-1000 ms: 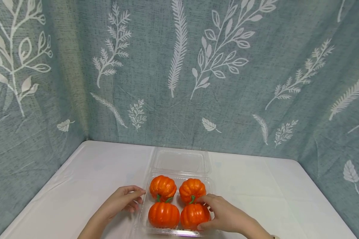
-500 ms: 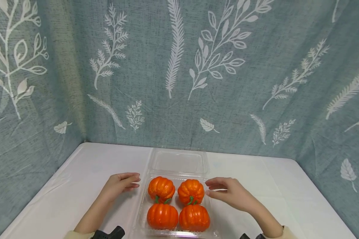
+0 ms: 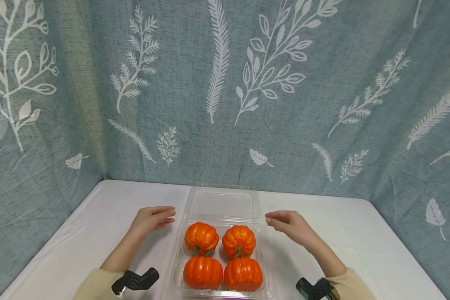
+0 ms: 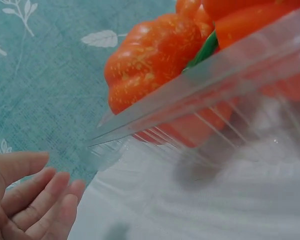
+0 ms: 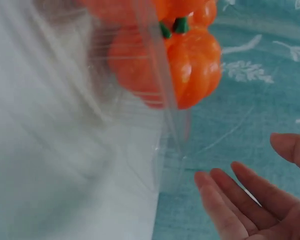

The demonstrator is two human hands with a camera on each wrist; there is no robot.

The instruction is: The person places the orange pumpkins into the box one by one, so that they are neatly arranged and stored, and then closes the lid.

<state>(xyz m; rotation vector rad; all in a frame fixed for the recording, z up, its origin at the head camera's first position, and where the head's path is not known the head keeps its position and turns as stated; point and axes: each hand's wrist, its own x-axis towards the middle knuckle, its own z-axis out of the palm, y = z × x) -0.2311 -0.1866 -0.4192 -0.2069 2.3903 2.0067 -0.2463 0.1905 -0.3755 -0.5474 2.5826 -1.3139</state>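
Note:
Several small orange pumpkins with green stems sit in two rows inside a clear plastic clamshell box (image 3: 177, 266); one pumpkin (image 3: 201, 238) is at the back left, another (image 3: 238, 241) at the back right. The box's lid (image 3: 225, 203) lies folded back, away from me. My left hand (image 3: 153, 218) hovers left of the box near the hinge, fingers loosely bent and holding nothing. On the other side my right hand (image 3: 290, 225) hovers likewise, apart from the box. Both wrist views show relaxed fingers (image 4: 55, 192) with a gap to the plastic wall (image 5: 162, 90).
A white cloth covers the table (image 3: 135, 193). Behind and at both sides hangs a teal curtain (image 3: 195, 146) with white leaf prints. Black wrist cameras (image 3: 135, 280) sit on both sleeves.
My right hand let go of the front right pumpkin, then moved up and away to the right of the box. My left hand rose and moved farther back along the box's left side.

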